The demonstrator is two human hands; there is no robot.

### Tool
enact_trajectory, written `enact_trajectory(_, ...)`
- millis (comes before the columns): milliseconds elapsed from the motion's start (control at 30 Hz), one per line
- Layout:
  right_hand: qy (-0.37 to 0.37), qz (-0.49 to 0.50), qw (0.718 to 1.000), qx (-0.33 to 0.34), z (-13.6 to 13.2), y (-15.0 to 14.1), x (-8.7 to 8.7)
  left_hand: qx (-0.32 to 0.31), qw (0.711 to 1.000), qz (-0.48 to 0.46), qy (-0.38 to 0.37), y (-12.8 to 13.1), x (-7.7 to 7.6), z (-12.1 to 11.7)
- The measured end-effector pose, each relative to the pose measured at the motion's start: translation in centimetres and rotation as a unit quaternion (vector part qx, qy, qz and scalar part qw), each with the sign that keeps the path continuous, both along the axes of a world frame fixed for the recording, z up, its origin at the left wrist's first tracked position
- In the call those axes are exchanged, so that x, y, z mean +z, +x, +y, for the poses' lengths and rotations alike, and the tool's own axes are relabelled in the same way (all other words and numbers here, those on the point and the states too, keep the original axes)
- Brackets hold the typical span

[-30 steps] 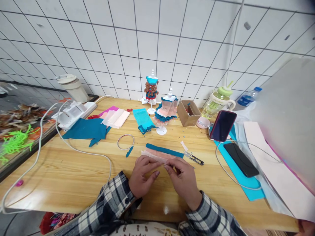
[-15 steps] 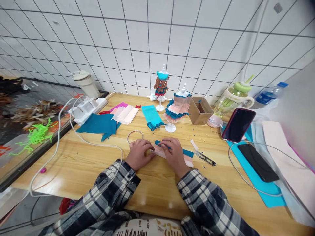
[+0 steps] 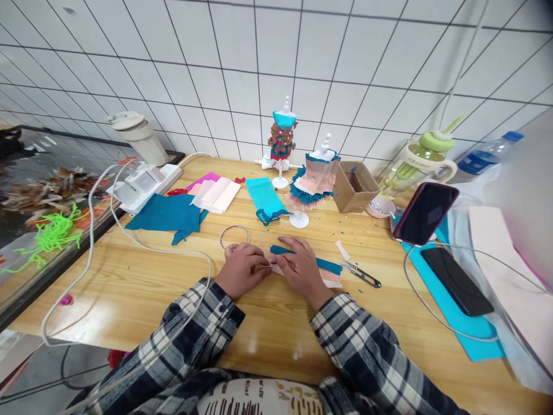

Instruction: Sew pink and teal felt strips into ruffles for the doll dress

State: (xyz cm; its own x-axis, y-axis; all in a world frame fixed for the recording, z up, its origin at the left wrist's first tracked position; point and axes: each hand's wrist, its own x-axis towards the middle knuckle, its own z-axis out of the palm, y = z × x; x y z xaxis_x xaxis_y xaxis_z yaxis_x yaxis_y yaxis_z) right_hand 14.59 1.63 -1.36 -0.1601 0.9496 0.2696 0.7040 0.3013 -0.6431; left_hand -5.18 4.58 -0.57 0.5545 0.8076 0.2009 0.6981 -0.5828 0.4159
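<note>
My left hand (image 3: pixel 242 270) is closed, with thumb and fingertips pinched at the left end of a layered crepe paper strip. My right hand (image 3: pixel 302 270) lies across the strip, its thumb and a fingertip brought together close to my left fingertips. The strip has a teal crepe paper layer (image 3: pixel 330 266) along the far side and a pink crepe paper layer (image 3: pixel 329 278) nearer me. My right hand covers its middle. Thread snips (image 3: pixel 363 275) lie just past its right end, beside a small pale paper scrap (image 3: pixel 343 249). Beyond my left hand rests a thin ring (image 3: pixel 222 235).
Two small dress forms, one in brown and turquoise (image 3: pixel 283 138), one in pink and teal (image 3: pixel 319 176), stand near the wall. A cardboard box (image 3: pixel 345 199) and a propped phone (image 3: pixel 425 213) are right. Teal paper (image 3: pixel 162 218) lies left, near a white cable (image 3: pixel 162 249).
My right thumb and fingertips have shifted left and closed together beside my left fingertips. My left hand stays at the strip's end. The whole view has tilted slightly.
</note>
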Motion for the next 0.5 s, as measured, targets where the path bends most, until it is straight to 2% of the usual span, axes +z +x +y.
enact_trajectory(500,-0.018,-0.083,0.996,0.011,-0.24,-0.13,0.47,-0.004,1.000,0.012,0.029,-0.22,0.34,-0.09)
